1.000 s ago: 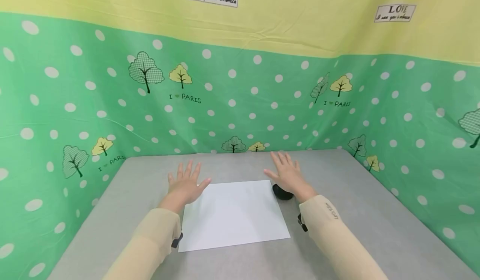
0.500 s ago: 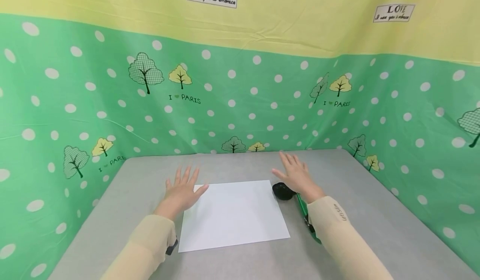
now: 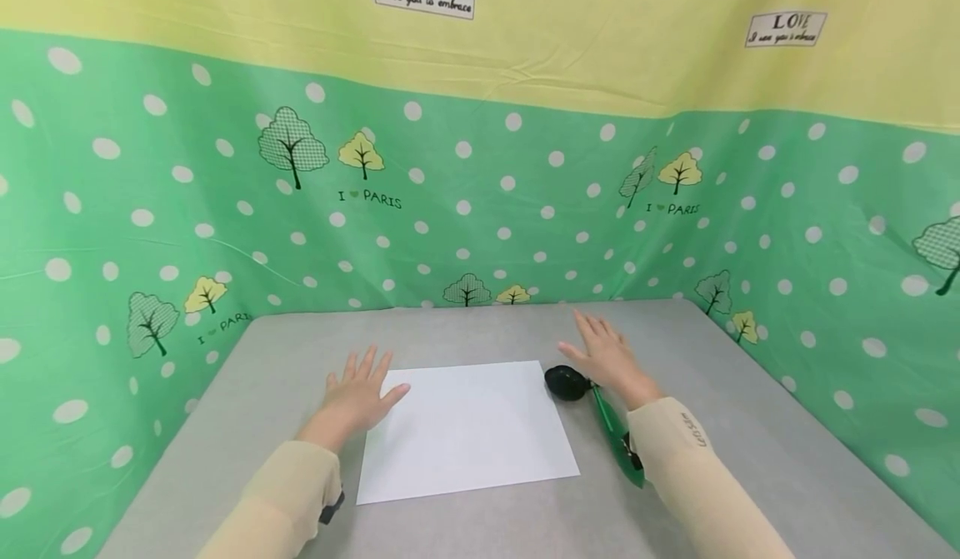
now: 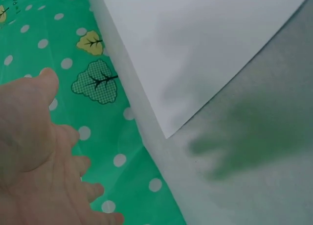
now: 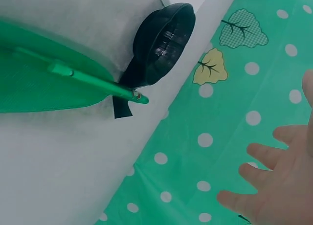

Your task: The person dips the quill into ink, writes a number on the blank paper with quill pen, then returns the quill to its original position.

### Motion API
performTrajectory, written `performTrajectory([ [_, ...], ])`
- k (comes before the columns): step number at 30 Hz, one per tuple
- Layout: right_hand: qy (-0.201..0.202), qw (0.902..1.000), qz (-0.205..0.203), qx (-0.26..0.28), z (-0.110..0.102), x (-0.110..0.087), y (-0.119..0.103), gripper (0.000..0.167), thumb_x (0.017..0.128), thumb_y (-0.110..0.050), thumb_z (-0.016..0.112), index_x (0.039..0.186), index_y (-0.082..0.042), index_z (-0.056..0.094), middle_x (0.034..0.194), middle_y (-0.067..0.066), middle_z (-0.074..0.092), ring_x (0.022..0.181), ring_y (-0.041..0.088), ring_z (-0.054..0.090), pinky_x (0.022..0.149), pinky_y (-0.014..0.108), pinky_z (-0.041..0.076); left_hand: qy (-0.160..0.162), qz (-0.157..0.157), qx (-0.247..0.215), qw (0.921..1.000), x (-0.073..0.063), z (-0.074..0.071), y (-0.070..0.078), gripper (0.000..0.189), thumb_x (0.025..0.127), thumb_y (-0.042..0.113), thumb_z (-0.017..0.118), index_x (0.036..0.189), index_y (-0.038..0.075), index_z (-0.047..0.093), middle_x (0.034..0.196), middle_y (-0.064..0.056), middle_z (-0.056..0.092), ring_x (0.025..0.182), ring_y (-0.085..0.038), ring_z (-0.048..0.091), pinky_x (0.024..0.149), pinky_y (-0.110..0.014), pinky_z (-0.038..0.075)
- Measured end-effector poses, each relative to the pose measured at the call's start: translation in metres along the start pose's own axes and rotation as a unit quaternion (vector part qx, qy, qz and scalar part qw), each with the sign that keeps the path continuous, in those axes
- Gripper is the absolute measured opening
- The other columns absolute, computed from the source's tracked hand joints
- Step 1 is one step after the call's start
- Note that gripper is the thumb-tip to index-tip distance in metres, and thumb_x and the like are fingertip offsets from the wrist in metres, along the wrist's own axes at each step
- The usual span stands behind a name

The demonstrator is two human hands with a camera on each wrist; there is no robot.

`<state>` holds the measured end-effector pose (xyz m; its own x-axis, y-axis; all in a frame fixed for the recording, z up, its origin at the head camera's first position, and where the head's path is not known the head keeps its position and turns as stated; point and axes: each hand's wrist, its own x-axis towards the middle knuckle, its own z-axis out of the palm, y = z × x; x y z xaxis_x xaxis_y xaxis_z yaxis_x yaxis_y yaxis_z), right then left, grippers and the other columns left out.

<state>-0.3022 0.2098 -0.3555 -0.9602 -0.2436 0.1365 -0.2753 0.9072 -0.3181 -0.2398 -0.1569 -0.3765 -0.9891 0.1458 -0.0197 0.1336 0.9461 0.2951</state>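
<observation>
- The left hand (image 3: 352,399) is near the far left corner of a white rectangular sheet of paper (image 3: 467,434), which lies on the grey desk (image 3: 457,526); its fingers are spread and released.
- The right hand (image 3: 609,361) is near a black, glossy, cup-shaped piece (image 3: 566,383); its fingers are also extended and released.
- This piece lies just beside the paper's right edge. Its hollow shows in the right wrist view, but I cannot tell what is inside, only shine.
- From it, a thin green rod (image 5: 90,79) runs along a flat green leaf-shaped piece (image 5: 44,90); the right sleeve (image 3: 667,430) partly hides the leaf-shaped piece in the head view.
- The right wrist view cuts off this leaf-shaped piece at its left edge.
- In the left wrist view, a green patch (image 4: 249,134) is too blurred to identify.
</observation>
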Motion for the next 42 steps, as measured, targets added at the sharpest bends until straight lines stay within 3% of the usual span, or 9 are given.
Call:
performTrajectory([
  [13,-0.031,0.9974,0.027,0.058,0.001,-0.01,0.01,0.074,0.096,-0.046,0.04,0.147,-0.004,0.008,0.146,0.026,0.019,0.131,0.045,0.017,0.104,0.059,0.017,-0.012,0.008,-0.011,0.9998,-0.005,0.009,-0.006,0.07,0.096,0.047,0.038,0.145,0.0,0.021,0.149,-0.025,0.008,0.131,-0.05,0.002,0.098,-0.07,0.006],
  [29,-0.054,0.9961,0.053,0.045,0.01,-0.02,0.024,0.086,0.09,-0.063,0.029,0.146,-0.001,0.01,0.144,0.029,0.021,0.128,0.048,0.022,0.101,0.061,0.02,-0.019,0.009,-0.022,0.9995,-0.011,0.02,-0.01,0.069,0.095,0.047,0.04,0.142,-0.002,0.027,0.147,-0.027,0.012,0.131,-0.051,0.009,0.098,-0.069,0.009],
  [42,-0.064,0.9953,0.063,0.037,0.018,-0.024,0.03,0.074,0.096,-0.049,0.038,0.144,0.003,0.016,0.141,0.031,0.026,0.126,0.049,0.027,0.099,0.061,0.024,-0.04,0.003,-0.031,0.9987,-0.019,0.027,-0.01,0.067,0.094,0.044,0.046,0.139,-0.004,0.032,0.145,-0.03,0.018,0.128,-0.052,0.015,0.098,-0.068,0.014],
])
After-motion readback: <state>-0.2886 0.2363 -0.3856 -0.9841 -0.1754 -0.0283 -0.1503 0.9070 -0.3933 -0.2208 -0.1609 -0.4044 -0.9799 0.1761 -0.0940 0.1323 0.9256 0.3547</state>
